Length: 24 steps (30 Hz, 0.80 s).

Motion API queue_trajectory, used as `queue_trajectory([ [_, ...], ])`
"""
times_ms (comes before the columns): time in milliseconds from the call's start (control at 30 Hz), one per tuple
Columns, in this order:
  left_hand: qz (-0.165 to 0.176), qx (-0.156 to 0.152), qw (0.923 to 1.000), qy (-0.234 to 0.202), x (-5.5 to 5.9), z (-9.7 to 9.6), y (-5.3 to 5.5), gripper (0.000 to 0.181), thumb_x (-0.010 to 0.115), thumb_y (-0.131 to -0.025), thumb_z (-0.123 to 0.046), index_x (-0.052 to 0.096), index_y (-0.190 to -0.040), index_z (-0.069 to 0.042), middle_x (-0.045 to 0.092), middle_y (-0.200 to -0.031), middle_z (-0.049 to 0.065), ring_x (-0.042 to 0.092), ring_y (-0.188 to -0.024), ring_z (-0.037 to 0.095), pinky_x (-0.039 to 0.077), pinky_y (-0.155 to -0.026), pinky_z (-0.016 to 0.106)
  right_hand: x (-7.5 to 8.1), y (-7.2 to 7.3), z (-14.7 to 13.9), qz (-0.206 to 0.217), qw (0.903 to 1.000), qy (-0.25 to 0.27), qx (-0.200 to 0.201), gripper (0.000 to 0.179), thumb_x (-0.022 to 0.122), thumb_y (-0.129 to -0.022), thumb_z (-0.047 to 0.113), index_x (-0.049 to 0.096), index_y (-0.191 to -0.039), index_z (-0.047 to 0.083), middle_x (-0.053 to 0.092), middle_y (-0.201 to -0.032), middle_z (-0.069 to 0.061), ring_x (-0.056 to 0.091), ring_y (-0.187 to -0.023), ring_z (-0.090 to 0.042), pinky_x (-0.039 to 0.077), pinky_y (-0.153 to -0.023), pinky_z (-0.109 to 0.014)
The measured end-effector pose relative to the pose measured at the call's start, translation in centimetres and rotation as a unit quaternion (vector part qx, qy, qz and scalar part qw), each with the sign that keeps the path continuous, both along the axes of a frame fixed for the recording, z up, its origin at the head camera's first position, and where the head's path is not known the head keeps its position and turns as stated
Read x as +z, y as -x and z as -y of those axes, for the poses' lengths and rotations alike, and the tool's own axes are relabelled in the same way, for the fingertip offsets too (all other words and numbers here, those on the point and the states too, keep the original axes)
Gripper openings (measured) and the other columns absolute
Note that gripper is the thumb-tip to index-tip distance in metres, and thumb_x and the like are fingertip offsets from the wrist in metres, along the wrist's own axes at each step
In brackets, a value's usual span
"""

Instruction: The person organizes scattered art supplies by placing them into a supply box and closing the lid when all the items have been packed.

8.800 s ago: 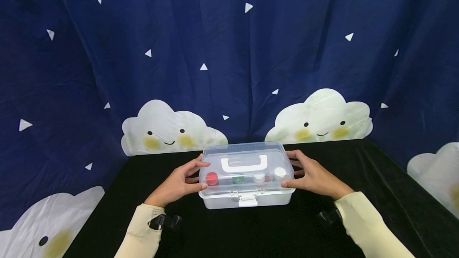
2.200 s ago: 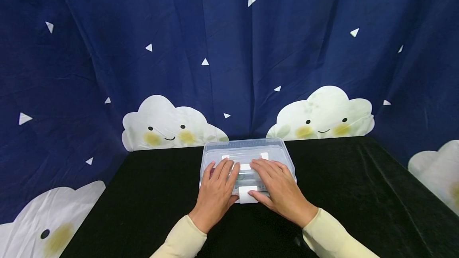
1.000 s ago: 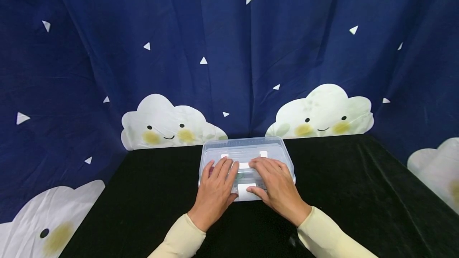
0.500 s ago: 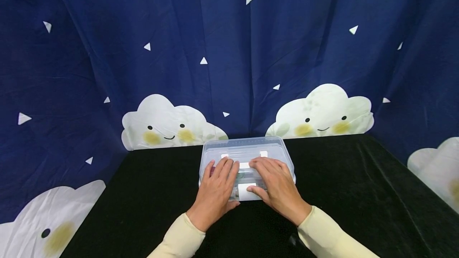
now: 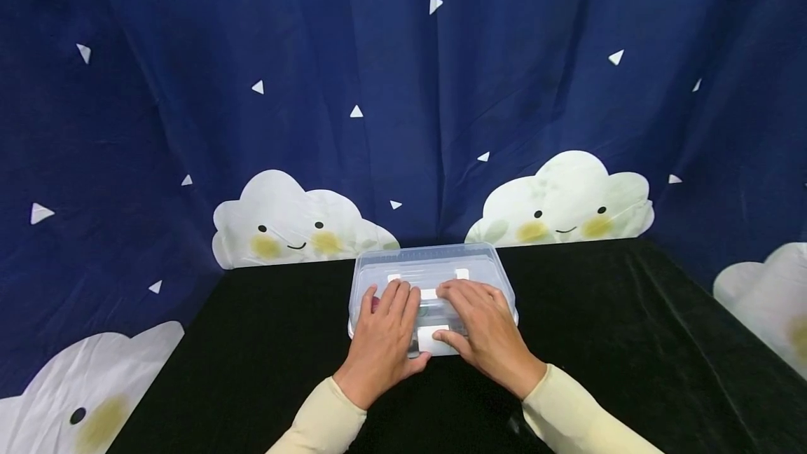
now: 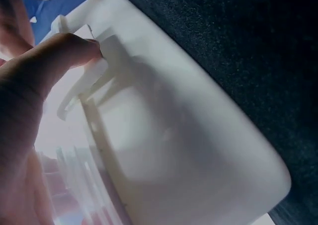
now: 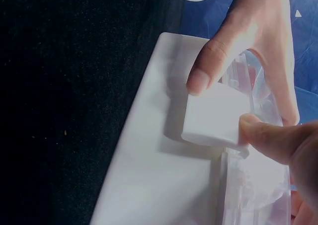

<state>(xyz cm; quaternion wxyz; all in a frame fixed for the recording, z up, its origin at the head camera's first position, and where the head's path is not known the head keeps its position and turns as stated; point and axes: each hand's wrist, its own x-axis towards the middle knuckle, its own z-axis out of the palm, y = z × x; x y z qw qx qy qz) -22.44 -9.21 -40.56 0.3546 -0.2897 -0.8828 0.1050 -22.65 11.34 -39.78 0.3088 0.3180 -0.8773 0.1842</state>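
A translucent storage box [image 5: 435,258] with a white base sits on the table, its lid down. Its white front latch [image 5: 432,339] tilts outward from the box wall in the left wrist view. My left hand [image 5: 381,338] rests extended fingers on the lid, its thumb [image 6: 74,50] touching the latch's outer edge. My right hand [image 5: 488,331] lies across the lid's right half, with its thumb [image 7: 256,128] against the latch's right side. Both hands partly cover the white carrying handle [image 5: 429,293]. A red item [image 5: 375,303] shows through the lid.
Black cloth [image 5: 277,342] covers the table around the box. Behind it hangs a blue curtain [image 5: 302,125] printed with white triangles and smiling clouds [image 5: 561,195]. The box stands near the table's back edge.
From beside the box, both hands have moved onto its lid and latch. Over the last second my left thumb has shifted to the latch's front edge; the right hand has stayed nearly still.
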Motion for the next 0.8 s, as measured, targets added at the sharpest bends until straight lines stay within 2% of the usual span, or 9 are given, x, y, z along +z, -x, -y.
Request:
queue_trajectory([
  [333,0.005,-0.008,0.9997,-0.023,-0.22,0.00,0.11,0.101,0.067,-0.061,-0.071,0.046,-0.132,-0.002,0.051,-0.128,0.017,0.044,-0.123,0.032,0.032,-0.098,0.057,0.09,-0.08,0.14,0.012,0.9999,-0.006,-0.010,0.055,0.078,-0.076,0.043,0.058,-0.118,0.014,0.059,-0.125,-0.002,0.050,-0.122,-0.022,0.033,-0.098,-0.047],
  [800,0.001,-0.010,0.9996,-0.025,-0.39,-0.15,0.21,0.100,0.069,-0.061,-0.071,0.046,-0.132,-0.003,0.050,-0.129,0.017,0.043,-0.124,0.032,0.031,-0.099,0.057,0.02,-0.01,0.04,0.014,0.9998,-0.005,-0.011,0.054,0.078,-0.076,0.043,0.058,-0.118,0.015,0.059,-0.125,-0.002,0.050,-0.121,-0.022,0.033,-0.098,-0.047],
])
